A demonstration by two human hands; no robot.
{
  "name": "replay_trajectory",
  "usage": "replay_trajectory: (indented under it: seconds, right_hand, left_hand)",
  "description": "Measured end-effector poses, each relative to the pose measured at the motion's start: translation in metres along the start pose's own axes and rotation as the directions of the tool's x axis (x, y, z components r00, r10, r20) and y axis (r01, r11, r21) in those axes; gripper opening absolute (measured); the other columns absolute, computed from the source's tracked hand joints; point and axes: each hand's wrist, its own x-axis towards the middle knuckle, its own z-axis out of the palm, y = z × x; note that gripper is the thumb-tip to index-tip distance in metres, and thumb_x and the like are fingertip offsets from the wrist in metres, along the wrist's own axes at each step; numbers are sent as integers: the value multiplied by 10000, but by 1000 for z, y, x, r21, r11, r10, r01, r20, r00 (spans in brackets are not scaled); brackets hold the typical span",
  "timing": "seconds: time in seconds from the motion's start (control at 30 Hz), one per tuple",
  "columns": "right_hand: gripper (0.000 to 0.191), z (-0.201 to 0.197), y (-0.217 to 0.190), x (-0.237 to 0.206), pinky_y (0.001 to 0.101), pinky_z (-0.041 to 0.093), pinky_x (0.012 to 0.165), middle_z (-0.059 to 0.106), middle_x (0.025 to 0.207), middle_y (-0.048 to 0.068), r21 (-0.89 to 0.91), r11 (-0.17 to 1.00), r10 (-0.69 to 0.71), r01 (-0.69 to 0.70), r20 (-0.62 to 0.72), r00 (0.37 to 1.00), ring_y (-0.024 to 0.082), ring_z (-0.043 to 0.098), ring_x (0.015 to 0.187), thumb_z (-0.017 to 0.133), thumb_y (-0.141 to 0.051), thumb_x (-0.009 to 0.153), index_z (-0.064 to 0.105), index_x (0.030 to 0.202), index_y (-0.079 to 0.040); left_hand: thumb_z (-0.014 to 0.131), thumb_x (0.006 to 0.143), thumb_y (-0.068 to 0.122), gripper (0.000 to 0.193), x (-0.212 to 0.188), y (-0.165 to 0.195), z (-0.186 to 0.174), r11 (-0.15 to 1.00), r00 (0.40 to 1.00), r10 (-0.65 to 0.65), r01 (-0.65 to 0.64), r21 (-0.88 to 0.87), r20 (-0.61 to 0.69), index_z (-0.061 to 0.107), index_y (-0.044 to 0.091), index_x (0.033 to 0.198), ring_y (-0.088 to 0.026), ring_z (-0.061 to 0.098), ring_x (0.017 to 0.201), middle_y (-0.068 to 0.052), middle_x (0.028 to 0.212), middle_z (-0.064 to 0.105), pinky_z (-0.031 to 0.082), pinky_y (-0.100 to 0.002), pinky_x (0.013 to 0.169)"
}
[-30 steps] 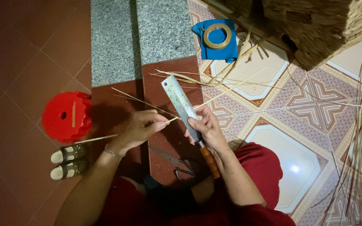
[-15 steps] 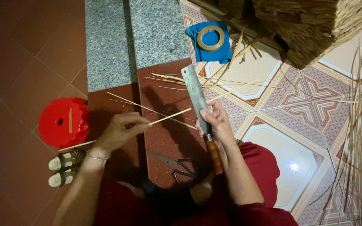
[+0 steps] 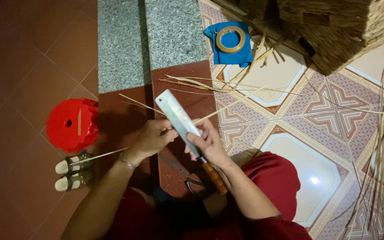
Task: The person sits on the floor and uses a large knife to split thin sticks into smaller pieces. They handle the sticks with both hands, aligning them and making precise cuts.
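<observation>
With the right hand (image 3: pixel 210 144) gripping the knife (image 3: pixel 181 120) and the left hand (image 3: pixel 154 138) pinching the thin strip (image 3: pixel 230 104) against its blade above the floor, shaving likely goes best with steady, shallow pulls.

Home craft floor, patterned tiles (image 3: pixel 334 106), straw bundles (image 3: pixel 347 31)

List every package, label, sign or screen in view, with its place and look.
No packages, labels, signs or screens show.
Nearest to packaging: roll of tape, a tan ring lying on a blue cloth at the top of the tiled floor.
</observation>
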Motion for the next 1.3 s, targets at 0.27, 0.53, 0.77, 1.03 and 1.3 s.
replay_trajectory:
  seconds: [0.27, 0.53, 0.77, 1.03, 1.3]
  right_hand:
    - [226, -20, -6, 6, 277, 487, 399, 674, 699, 156, 176, 984, -33, 34, -9, 999, 180, 608, 461, 619, -66, 984, 483, 1155, -10]
    - [260, -40, -22, 10, 279, 465, 366, 656, 642, 121, 197, 977, -62, 84, -118, 991, 163, 574, 422, 605, -84, 983, 480, 1203, -23]
    - [347, -20, -16, 8, 281, 475, 377, 659, 648, 115, 142, 990, -2, 2, -5, 1000, 166, 584, 434, 621, -103, 967, 464, 1266, -26]
    - [248, -11, -8, 6, 277, 478, 403, 674, 680, 145, 120, 993, 7, -9, 20, 1000, 169, 596, 450, 608, -84, 998, 524, 1210, 13]
    - [218, -28, -14, 6, 269, 472, 393, 674, 674, 129, 144, 989, -25, 35, -68, 997, 164, 587, 442, 608, -82, 982, 519, 1166, -7]
  left_hand:
    - [702, 943, 209, 207, -9, 0, -21, 997, 998, 26, -22, -74, 50, 794, 79, 1075, -51, 600, 689, 27, 795, 722, 491, -226, 610]
    - [690, 961, 265, 249, -14, 4, -48, 988, 990, 71, -53, -144, 120, 784, 75, 1093, -79, 671, 812, 10, 921, 770, 569, -263, 710]
    - [706, 956, 249, 227, -3, -11, -29, 989, 998, 6, 4, -145, 67, 796, 69, 1063, -63, 601, 697, 13, 815, 714, 520, -243, 624]
    - [718, 956, 217, 206, -7, -12, -24, 968, 994, 33, -5, -250, 108, 790, 47, 1048, -53, 569, 708, 29, 802, 691, 475, -238, 624]
    - [709, 946, 273, 258, -11, 7, -40, 992, 992, 48, -33, -121, 121, 789, 63, 1071, -79, 641, 774, -10, 865, 755, 535, -267, 694]
